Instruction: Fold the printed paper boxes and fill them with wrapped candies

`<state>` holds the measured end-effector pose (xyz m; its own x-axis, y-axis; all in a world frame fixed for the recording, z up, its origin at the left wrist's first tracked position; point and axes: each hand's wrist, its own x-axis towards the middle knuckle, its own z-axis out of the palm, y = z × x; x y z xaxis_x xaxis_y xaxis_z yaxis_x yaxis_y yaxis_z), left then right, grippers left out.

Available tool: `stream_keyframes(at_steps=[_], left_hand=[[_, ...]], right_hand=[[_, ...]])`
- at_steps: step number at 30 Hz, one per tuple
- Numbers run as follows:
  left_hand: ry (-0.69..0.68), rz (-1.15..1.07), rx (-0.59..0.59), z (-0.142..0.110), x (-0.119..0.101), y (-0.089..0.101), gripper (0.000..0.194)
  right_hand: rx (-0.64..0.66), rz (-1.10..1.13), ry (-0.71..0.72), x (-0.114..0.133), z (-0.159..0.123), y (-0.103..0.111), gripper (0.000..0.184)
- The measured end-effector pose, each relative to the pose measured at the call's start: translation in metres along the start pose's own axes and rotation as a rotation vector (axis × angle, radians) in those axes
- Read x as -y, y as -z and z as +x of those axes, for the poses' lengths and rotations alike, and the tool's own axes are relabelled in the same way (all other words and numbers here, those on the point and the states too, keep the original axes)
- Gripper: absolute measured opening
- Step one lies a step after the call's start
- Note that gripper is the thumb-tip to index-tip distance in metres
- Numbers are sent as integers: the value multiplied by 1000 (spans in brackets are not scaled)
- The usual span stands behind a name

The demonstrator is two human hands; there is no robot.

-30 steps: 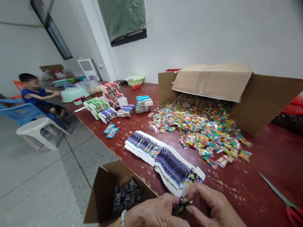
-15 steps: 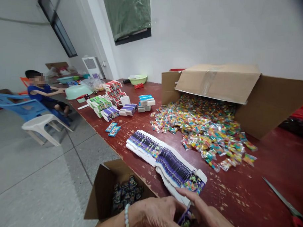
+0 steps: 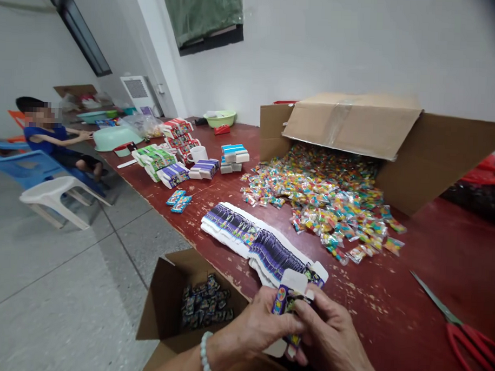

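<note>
Between my two hands is a small purple and black cardboard box (image 3: 282,300), its white end flaps standing out at top and bottom. My left hand (image 3: 263,321), with a beaded bracelet at the wrist, grips its left side. My right hand (image 3: 327,323) closes on its right side, fingers near the upper flap. Just beyond lies a long overlapping row of flat purple boxes (image 3: 265,248) on the red table (image 3: 389,315). Below left, an open carton (image 3: 158,296) contains many small dark packets (image 3: 206,303).
A large carton (image 3: 355,121) on its side spills wrapped candies (image 3: 324,199). Red-handled scissors (image 3: 449,317) lie at right. Stacked green boxes (image 3: 155,159), a white mug (image 3: 197,153) and a green basin (image 3: 219,118) stand farther off. Another person (image 3: 58,133) sits at far left.
Both hands have risen with the box, which now shows upright with its flaps out. The view has tilted down slightly, bringing more of the scissors into sight.
</note>
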<state>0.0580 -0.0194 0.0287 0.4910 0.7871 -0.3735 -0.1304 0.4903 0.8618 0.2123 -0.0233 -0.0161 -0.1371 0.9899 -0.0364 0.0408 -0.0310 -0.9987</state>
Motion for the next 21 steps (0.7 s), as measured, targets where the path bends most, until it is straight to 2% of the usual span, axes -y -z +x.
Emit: stream_keyframes(at_steps=[2,4,7,10,11,14,16,21], left_hand=[[-60,41,-86,2,2,1,29],[-160,121,-195,1,4,5,25],[-283,147,-313,-2,6,11,38],[-337,37,-373,-5,7,12,55],[-362,1,-393,-5,6,11,62],[-416,-53,-412,-5,6,10,74],[-426,-53,-399,-5,6,11,71],[-384,-68,-327,-2,8,19,48]], right_hand=[[-12,54,-38,3,3,-2,38],[-60,-25,-29,11,8,0,39],[-51,-69,-53,26,15,2,39],[-4,24,-32,31,20,-5,34],[-19,72,-23,29,21,-8,39],[-107,184,-7,21,22,-20,54],[-126,207,26,16,22,-24,50],[-50,207,69,19,24,-21,36]])
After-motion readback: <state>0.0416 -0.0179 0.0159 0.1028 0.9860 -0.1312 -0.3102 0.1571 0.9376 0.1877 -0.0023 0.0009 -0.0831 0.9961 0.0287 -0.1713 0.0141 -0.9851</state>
